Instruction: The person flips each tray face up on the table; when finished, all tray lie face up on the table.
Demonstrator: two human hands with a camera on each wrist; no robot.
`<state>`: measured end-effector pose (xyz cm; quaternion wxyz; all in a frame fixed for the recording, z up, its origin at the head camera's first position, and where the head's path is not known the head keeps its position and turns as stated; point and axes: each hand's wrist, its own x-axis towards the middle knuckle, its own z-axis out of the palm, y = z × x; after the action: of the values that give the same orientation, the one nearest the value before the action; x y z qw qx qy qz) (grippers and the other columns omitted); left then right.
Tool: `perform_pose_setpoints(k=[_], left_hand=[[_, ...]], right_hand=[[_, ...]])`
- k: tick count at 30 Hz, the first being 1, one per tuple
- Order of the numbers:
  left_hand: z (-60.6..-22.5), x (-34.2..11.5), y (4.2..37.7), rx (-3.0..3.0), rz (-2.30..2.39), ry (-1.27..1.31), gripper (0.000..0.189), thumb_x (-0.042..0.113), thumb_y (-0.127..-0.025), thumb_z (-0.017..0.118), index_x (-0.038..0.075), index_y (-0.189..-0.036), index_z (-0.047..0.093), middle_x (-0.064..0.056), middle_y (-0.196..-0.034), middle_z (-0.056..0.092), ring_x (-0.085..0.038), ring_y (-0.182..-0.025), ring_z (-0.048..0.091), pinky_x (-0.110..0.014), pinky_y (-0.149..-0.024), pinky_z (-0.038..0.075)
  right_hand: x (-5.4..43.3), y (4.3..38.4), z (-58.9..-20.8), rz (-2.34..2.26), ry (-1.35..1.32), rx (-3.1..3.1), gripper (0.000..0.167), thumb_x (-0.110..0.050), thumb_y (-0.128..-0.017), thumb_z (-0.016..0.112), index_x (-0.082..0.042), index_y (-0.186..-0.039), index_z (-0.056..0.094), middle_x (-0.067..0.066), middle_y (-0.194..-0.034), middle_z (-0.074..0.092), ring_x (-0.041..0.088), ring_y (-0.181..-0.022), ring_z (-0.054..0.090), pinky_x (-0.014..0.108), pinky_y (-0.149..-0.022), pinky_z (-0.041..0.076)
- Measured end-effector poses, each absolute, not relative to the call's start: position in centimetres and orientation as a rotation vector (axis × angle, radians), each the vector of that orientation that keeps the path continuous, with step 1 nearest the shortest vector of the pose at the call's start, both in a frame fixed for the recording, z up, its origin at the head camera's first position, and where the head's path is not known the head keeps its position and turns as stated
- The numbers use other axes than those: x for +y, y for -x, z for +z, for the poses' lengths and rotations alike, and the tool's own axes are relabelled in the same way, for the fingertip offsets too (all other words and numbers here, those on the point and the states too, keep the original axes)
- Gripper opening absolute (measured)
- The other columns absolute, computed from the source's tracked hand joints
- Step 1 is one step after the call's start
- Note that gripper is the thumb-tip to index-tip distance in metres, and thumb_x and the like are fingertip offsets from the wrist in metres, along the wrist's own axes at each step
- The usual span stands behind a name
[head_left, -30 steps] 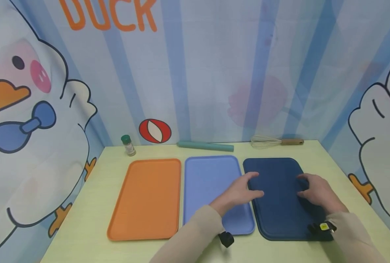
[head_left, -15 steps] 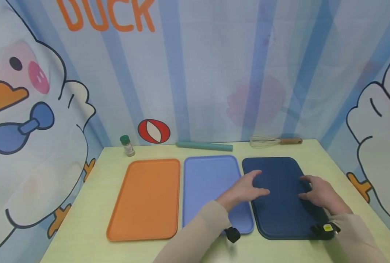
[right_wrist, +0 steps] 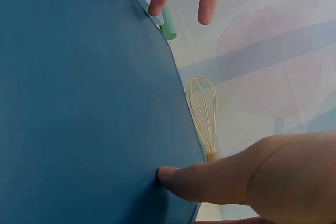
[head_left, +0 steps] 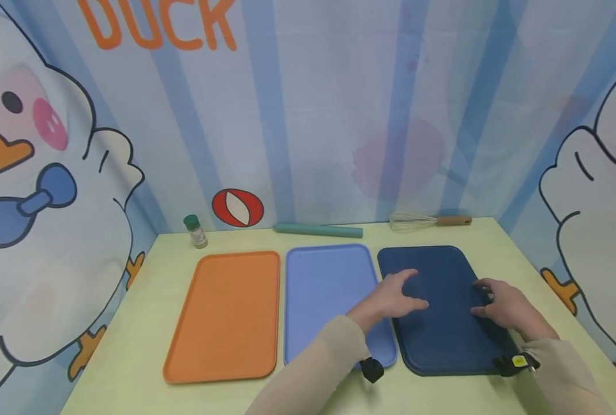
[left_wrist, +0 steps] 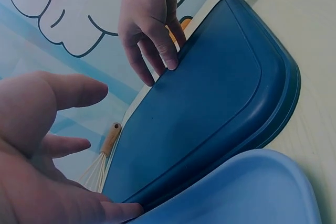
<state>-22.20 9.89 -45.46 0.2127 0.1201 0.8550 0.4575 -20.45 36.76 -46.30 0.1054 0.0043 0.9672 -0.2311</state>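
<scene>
A dark blue tray (head_left: 438, 340) lies at the right of the row, its broad flat face up and its rounded sides sloping down in the left wrist view. My left hand (head_left: 391, 297) is over its left edge, thumb and fingers spread apart; one fingertip (left_wrist: 131, 211) is right at the tray's side. Across from it, my right hand (head_left: 505, 305) is at the right edge with fingers loosely bent. In the right wrist view the right thumb (right_wrist: 178, 177) lies against the flat face, a shadow beside it. The left forearm crosses a periwinkle tray (head_left: 318, 300).
An orange tray (head_left: 225, 317) lies on the left of the pale yellow table (head_left: 131, 346). Along the back are a green-capped spice jar (head_left: 196, 231), a teal rod (head_left: 318, 230) and a whisk (head_left: 453, 221) with a wooden handle. A printed curtain (head_left: 318, 115) hangs behind.
My left hand has shifted a little right over the dark blue tray. The right hand stays at that tray's right edge. The head view has turned slightly right.
</scene>
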Motion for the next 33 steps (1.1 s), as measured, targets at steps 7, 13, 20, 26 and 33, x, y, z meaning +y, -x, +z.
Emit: perform_pose_setpoints(k=[7, 13, 20, 26, 33], left_hand=[[-45.35, 10.16, 22.13, 2.379, 1.244, -0.348, 0.068, 0.033, -0.094, 0.08, 0.038, -0.155, 0.05, 0.001, -0.17, 0.033, -0.022, -0.161, 0.02, -0.055, -0.122, 0.036], [-45.43, 10.46, 22.21, 2.386, 1.217, -0.363, 0.069, 0.033, -0.093, 0.081, 0.039, -0.155, 0.05, 0.004, -0.169, 0.035, -0.021, -0.161, 0.019, -0.055, -0.123, 0.034], [-45.51, 10.58, 22.28, 2.386, 1.229, -0.415, 0.068, 0.03, -0.093, 0.081, 0.035, -0.154, 0.052, 0.005, -0.165, 0.041, -0.02, -0.156, 0.034, -0.048, -0.119, 0.041], [-45.72, 10.29, 22.21, 2.405, 1.291, -0.447, 0.067, 0.028, -0.092, 0.083, 0.032, -0.153, 0.054, 0.005, -0.161, 0.047, -0.019, -0.151, 0.041, -0.044, -0.114, 0.046], [-46.02, 10.14, 21.72, 2.4, 1.402, -0.427, 0.065, 0.026, -0.09, 0.085, 0.032, -0.149, 0.058, -0.002, -0.154, 0.053, -0.02, -0.143, 0.049, -0.041, -0.107, 0.051]], right_hand=[[36.62, 20.53, -46.3, -0.684, -0.044, 2.847, 0.069, -0.01, -0.09, 0.081, 0.019, -0.142, 0.045, 0.049, -0.141, 0.042, 0.065, -0.126, 0.049, 0.07, -0.1, 0.047], [36.48, 20.57, -46.28, -0.681, -0.076, 2.836, 0.069, -0.009, -0.09, 0.08, 0.018, -0.143, 0.044, 0.049, -0.143, 0.041, 0.065, -0.127, 0.048, 0.07, -0.101, 0.047], [36.43, 20.56, -46.35, -0.68, -0.076, 2.835, 0.069, -0.008, -0.09, 0.08, 0.018, -0.142, 0.045, 0.049, -0.142, 0.041, 0.065, -0.127, 0.047, 0.07, -0.101, 0.046], [36.53, 20.59, -46.34, -0.685, -0.045, 2.845, 0.068, -0.007, -0.089, 0.081, 0.017, -0.142, 0.046, 0.049, -0.141, 0.043, 0.064, -0.124, 0.05, 0.069, -0.098, 0.049], [36.81, 20.54, -46.49, -0.71, -0.01, 2.847, 0.069, -0.007, -0.088, 0.082, 0.017, -0.142, 0.046, 0.05, -0.14, 0.043, 0.064, -0.122, 0.051, 0.067, -0.094, 0.051]])
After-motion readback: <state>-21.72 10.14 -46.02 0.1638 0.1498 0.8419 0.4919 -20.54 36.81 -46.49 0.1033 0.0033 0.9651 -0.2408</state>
